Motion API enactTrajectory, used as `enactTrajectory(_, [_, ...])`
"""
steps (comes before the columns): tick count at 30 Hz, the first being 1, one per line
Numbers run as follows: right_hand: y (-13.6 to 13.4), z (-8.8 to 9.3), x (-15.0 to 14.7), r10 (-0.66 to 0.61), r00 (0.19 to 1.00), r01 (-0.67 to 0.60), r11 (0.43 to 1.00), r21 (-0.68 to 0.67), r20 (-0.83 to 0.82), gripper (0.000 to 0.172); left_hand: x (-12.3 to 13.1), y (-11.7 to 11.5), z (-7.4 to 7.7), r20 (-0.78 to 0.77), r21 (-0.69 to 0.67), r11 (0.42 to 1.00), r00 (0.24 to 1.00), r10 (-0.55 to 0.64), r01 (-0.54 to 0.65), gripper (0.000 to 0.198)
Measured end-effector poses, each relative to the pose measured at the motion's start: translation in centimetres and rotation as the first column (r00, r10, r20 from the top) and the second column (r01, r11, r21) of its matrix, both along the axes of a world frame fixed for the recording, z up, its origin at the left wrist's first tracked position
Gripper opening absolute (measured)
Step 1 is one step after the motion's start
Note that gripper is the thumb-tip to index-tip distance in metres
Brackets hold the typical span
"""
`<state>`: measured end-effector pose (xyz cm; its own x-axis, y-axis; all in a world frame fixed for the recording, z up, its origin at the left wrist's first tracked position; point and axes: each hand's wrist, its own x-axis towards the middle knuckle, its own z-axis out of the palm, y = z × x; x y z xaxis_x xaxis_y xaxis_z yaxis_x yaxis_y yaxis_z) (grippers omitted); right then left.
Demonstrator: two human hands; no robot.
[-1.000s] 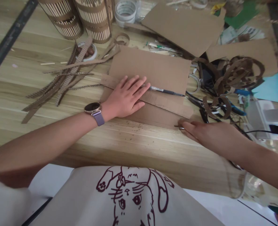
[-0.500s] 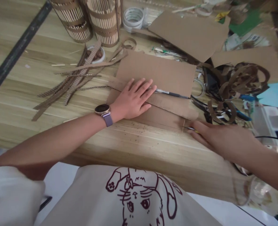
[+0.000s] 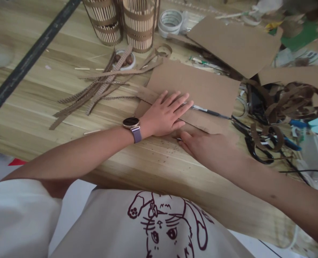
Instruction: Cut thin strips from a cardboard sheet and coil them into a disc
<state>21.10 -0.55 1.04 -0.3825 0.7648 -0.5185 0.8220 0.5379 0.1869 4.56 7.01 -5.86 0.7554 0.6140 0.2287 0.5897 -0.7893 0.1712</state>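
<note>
In the head view, a flat brown rectangular cardboard sheet (image 3: 202, 80) lay on the pale wood-grained table (image 3: 137, 165), and it served as the marker for everything else. Along its near side ran a long, narrow brown cardboard strip (image 3: 146, 94), with a slim dark-gripped pen (image 3: 212, 113) lying there too, and a lower brown cardboard layer (image 3: 141, 109) peeped out beneath. The bare left hand (image 3: 165, 114), wearing a round dark-faced watch with a purple band (image 3: 131, 123), was palm down at the sheet's near side, fingers spread, bearing on the strip. The bare right hand (image 3: 202, 145), nearer the person than the sheet, had its thumb and fingers pinched around a small, thin tool (image 3: 179, 139), mostly hidden, whose tip showed near the left thumb; whether it touched the lower layer was too small to tell. Left of the sheet lay a loose heap of brown corrugated strips (image 3: 94, 95); right of it, black-handled scissors (image 3: 251, 147) and a brown tangle of curled strips (image 3: 298, 102). The step in hand seemed to be scoring or cutting along the lower layer's near edge; as I judged it, the next move called for firm, even pressure from the spread hand and a tip kept clear of its thumb
</note>
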Motion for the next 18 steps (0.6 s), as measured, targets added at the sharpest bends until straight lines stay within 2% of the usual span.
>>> enactTrajectory(8, [-0.23,0.33,-0.66,0.039,0.999,-0.039,0.999,0.006,0.034,0.031,0.02,-0.04,-0.13,0.036,-0.004,1.000,0.999,-0.001,0.001,0.062])
enactTrajectory(13, [-0.61,0.20,-0.94,0.026,0.999,-0.027,1.000,0.012,0.047,0.046,-0.06,-0.06,-0.03,0.007,-0.013,1.000,1.000,0.000,0.000,0.063])
enactTrajectory(18, [-0.72,0.43,-0.27,0.035,0.996,-0.033,0.999,-0.022,0.088,0.044,-0.22,0.17,-0.27,-0.014,0.002,1.000,1.000,-0.017,0.018,0.065])
